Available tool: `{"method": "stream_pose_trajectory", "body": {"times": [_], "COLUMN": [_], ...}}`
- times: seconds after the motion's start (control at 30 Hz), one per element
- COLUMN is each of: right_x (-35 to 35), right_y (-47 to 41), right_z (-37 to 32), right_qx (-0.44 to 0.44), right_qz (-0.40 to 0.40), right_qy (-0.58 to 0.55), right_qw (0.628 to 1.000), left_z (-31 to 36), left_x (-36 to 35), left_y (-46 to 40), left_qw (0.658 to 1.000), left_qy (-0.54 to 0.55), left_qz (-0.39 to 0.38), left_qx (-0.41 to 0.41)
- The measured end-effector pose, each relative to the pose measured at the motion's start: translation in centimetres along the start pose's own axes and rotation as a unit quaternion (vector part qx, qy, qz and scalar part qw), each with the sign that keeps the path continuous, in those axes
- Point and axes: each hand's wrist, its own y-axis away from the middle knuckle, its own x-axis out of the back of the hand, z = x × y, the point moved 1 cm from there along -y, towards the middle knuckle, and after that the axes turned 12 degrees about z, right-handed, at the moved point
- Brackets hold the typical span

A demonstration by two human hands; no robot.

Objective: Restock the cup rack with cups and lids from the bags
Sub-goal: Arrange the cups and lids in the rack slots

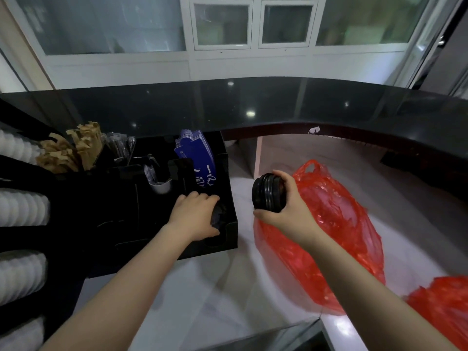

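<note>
A black cup rack [231,231] stands on the white counter at the left. My left hand [195,216] reaches into its front right compartment and is closed on a dark stack of lids [218,216] there. My right hand [286,211] holds a short stack of black lids [266,192] on its side, just right of the rack and above a red plastic bag [336,224]. White cup stacks [22,206] lie in the rack's rows at the far left.
A second red bag [443,307] lies at the lower right. The rack also holds brown paper sleeves [68,150], wrapped straws [121,145] and blue cards [195,150]. A raised black countertop [253,105] curves behind the white counter [202,300].
</note>
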Motion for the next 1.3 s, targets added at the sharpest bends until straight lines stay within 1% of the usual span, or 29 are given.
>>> {"method": "stream_pose_trajectory", "body": {"times": [0.13,0.23,0.3,0.4,0.57,0.6,0.63,0.67,0.73,0.77,0.8,0.83,0.9,0.97,1.03,1.1,1.17,1.23,1.3], "right_x": [0.5,0.8,0.9,1.0,0.3,0.0,-0.3,-0.6,-1.7,-2.5,-3.5,-4.6,-6.8,-8.8,-10.3,-11.6,-12.6,-13.2,-13.6], "right_y": [0.4,0.6,0.6,0.5,0.0,-0.2,-0.4,-0.6,-1.2,-1.4,-1.6,-1.7,-1.9,-2.2,-2.7,-3.0,-3.2,-3.3,-3.1], "right_z": [0.4,0.7,0.8,1.0,1.2,1.1,0.9,0.7,0.2,-0.2,-0.5,-0.9,-1.3,-1.4,-1.2,-0.9,-0.7,-0.4,0.2], "right_qx": [-0.013,-0.018,-0.022,-0.02,-0.014,-0.009,-0.002,0.009,0.049,0.075,0.102,0.133,0.214,0.281,0.309,0.319,0.317,0.314,0.322], "right_qz": [0.002,-0.005,-0.007,-0.008,-0.009,-0.009,-0.012,-0.018,-0.041,-0.062,-0.086,-0.107,-0.132,-0.148,-0.168,-0.187,-0.194,-0.194,-0.201], "right_qy": [0.005,0.009,0.012,0.02,0.043,0.049,0.056,0.064,0.092,0.114,0.14,0.171,0.264,0.377,0.463,0.518,0.548,0.563,0.579], "right_qw": [1.0,1.0,1.0,1.0,0.999,0.999,0.998,0.998,0.994,0.989,0.981,0.97,0.931,0.87,0.814,0.772,0.749,0.739,0.722], "left_z": [0.5,1.3,1.9,2.2,2.1,2.0,1.8,1.3,-0.1,-1.0,-2.0,-3.0,-4.7,-5.6,-5.9,-6.1,-6.2,-6.2,-6.2], "left_x": [-1.2,-2.4,-2.8,-3.0,-2.1,-1.7,-1.3,-1.0,-0.5,-0.4,-0.4,-0.5,-1.2,-2.0,-2.6,-2.8,-2.6,-2.6,-2.7], "left_y": [-0.2,-0.1,-0.2,-0.5,-0.2,0.3,1.1,2.2,4.9,6.2,7.3,8.0,9.0,9.8,10.3,10.7,10.7,10.7,10.8], "left_qw": [0.994,0.989,0.986,0.987,0.99,0.994,0.999,0.999,0.976,0.96,0.952,0.952,0.963,0.974,0.981,0.982,0.98,0.98,0.979], "left_qy": [-0.1,-0.13,-0.14,-0.137,-0.097,-0.073,-0.032,0.019,0.11,0.138,0.148,0.146,0.122,0.088,0.075,0.083,0.096,0.103,0.106], "left_qz": [-0.02,-0.069,-0.091,-0.084,-0.099,-0.075,-0.029,0.036,0.175,0.218,0.228,0.209,0.132,0.077,0.065,0.066,0.069,0.064,0.059], "left_qx": [-0.026,-0.027,-0.018,-0.007,-0.032,-0.03,-0.017,0.008,0.072,0.108,0.14,0.168,0.203,0.192,0.167,0.158,0.158,0.159,0.163]}}
